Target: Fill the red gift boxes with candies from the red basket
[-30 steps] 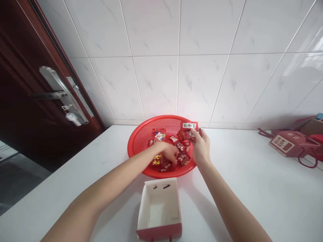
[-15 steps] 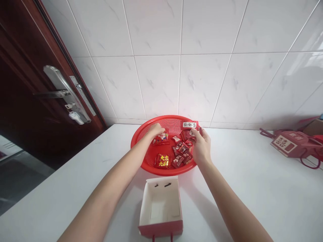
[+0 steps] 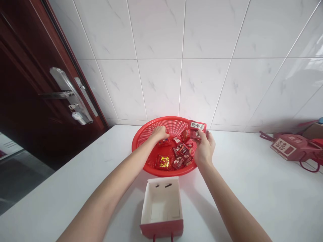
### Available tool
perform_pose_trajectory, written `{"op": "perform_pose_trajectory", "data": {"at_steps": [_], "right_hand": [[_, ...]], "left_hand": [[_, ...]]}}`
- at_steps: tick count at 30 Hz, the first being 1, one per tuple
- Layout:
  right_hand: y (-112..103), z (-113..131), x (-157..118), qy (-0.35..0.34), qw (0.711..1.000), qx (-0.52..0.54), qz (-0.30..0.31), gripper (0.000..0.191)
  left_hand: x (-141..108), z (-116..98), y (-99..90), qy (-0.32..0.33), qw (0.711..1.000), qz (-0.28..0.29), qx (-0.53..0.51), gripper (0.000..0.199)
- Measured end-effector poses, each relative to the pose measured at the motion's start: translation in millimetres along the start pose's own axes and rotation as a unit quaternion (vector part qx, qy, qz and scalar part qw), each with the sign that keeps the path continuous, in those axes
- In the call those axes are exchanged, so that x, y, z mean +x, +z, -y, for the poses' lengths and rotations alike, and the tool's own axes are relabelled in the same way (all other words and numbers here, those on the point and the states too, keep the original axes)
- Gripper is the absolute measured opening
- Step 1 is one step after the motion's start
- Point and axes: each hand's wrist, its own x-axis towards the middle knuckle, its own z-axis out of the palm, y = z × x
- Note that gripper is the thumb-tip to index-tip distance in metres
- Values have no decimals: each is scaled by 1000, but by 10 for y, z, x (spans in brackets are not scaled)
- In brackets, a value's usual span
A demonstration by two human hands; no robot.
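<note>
A red plastic colander (image 3: 137,141) holds several small wrapped sweets (image 3: 181,148) and a red packet with gold characters (image 3: 164,162). Inside its far left part, my left hand (image 3: 159,133) has its fingers closed on a red packet with a coloured print (image 3: 165,142); the fingertips are partly hidden. At the right rim, my right hand (image 3: 205,148) pinches red packets with white labels and dark characters (image 3: 197,126), held up above the colander. In front of the colander stands an open red paper gift box (image 3: 161,228) with a white inside and red cord handles.
More red gift boxes with cord handles (image 3: 285,146) lie at the right on the white table (image 3: 242,188). A white tiled wall (image 3: 207,84) rises right behind the colander. To the left is a dark red door (image 3: 30,67) with a metal handle and hanging keys (image 3: 78,117).
My right hand has moved slightly right with the packets, uncovering more sweets below. My left hand has shifted a little right, and the packet under it shows less of its face.
</note>
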Motion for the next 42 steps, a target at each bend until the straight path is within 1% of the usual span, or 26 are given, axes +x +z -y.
{"op": "perform_pose_trajectory", "data": {"at_steps": [2, 3, 4, 7, 9, 12, 18, 20, 22, 25, 28, 30, 33, 36, 39, 41, 42], "right_hand": [[-5, -13, 11, -14, 1000, 5, -11, 23], [-7, -17, 15, -15, 1000, 3, -11, 24], [-8, -19, 19, -15, 1000, -1, -10, 24], [-6, -18, 23, -9, 1000, -10, -1, 25], [-5, -18, 24, -9, 1000, -15, 8, 26], [-13, -24, 29, -12, 999, -27, 20, 26], [-21, -21, 34, 11, 999, -26, 26, 25], [-11, -10, 27, 14, 999, -21, 32, 24], [-1, 0, 20, 12, 999, -24, 39, 24], [3, 1, 22, 10, 999, -28, 46, 22], [-7, -12, 35, 17, 998, -23, 49, 21], [-12, -18, 40, 22, 998, -20, 49, 21], [-9, -11, 30, 33, 997, -23, 58, 20], [2, 7, 8, 57, 993, -37, 92, 20], [6, 13, -5, 80, 987, -61, 124, 23], [3, 8, -4, 86, 984, -77, 132, 26], [-1, 4, -3, 85, 984, -82, 134, 27]], "left_hand": [[-48, -60, -15, 7, 999, 42, 6, 21], [-71, -90, -20, 6, 997, 77, 11, 23], [-93, -116, -21, 7, 992, 124, 16, 24], [-138, -151, -3, 2, 962, 270, 40, 27], [-150, -146, 20, 4, 944, 326, 55, 30], [-146, -134, 48, 19, 931, 358, 66, 32], [-149, -165, 48, 60, 922, 378, 54, 31], [-163, -161, 13, 76, 925, 370, 37, 31], [-173, -148, -42, 96, 935, 342, 10, 32], [-165, -131, -130, 141, 952, 264, -58, 43], [-138, -136, -171, 182, 957, 172, -146, 60], [-121, -149, -166, 197, 953, 120, -196, 65], [-114, -169, -144, 208, 943, 67, -249, 64], [-133, -190, -134, 213, 935, 29, -281, 61], [-172, -213, -137, 210, 929, -5, -304, 60], [-203, -229, -140, 202, 923, -19, -328, 59], [-218, -237, -142, 199, 918, -17, -344, 59]]}}
